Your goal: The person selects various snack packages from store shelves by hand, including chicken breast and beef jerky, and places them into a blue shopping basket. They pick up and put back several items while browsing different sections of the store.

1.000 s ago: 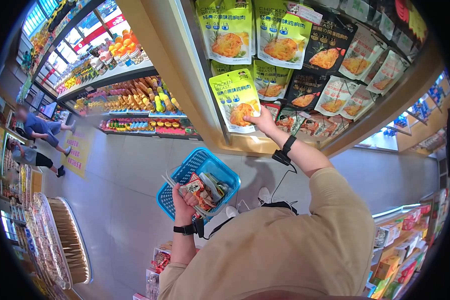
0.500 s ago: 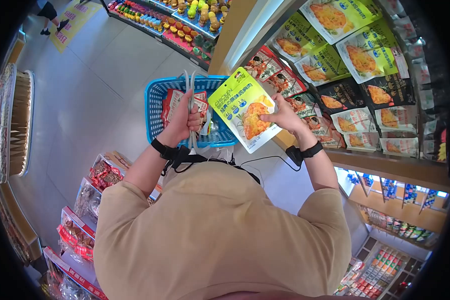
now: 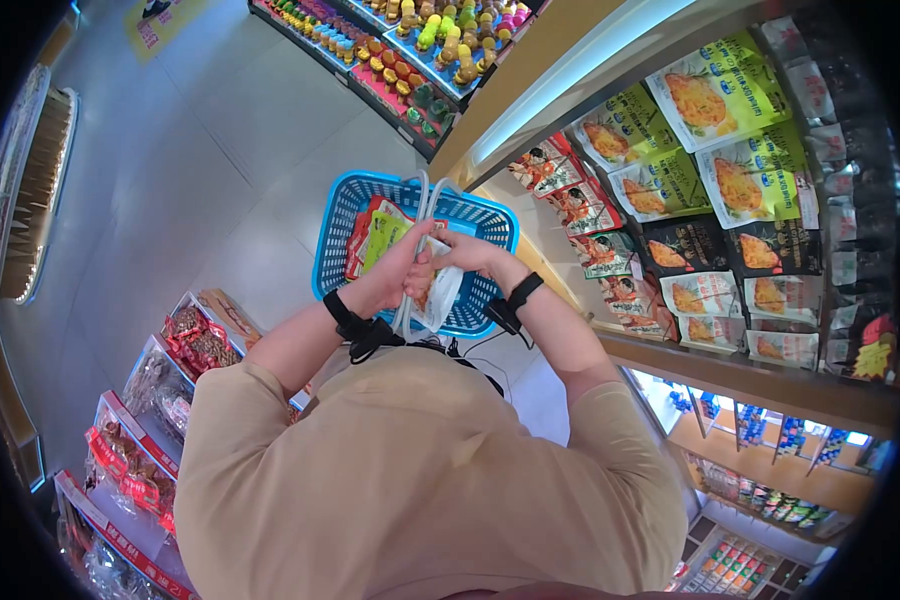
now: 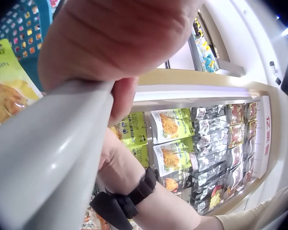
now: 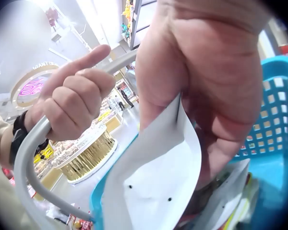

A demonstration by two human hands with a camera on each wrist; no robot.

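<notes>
The blue plastic basket hangs in front of the body, its two pale grey handles gripped together by the left hand. A green and white chicken breast pouch is inside the basket opening, behind the handles. The right hand pinches this pouch by its edge, close beside the left hand. From the right wrist view, the plain white back of the pouch shows below the fingers. Red packets lie under it in the basket, partly hidden.
On the right, a wooden-framed shelf holds rows of green pouches, black pouches and white pouches. Boxed bagged snacks stand at the left, near the elbow. Beyond the basket is a toy display; a round stand is far left.
The right hand has brought the green chicken breast pouch from the shelf front over to the basket and lowered it inside. The body has turned, and the left hand keeps holding the handles.
</notes>
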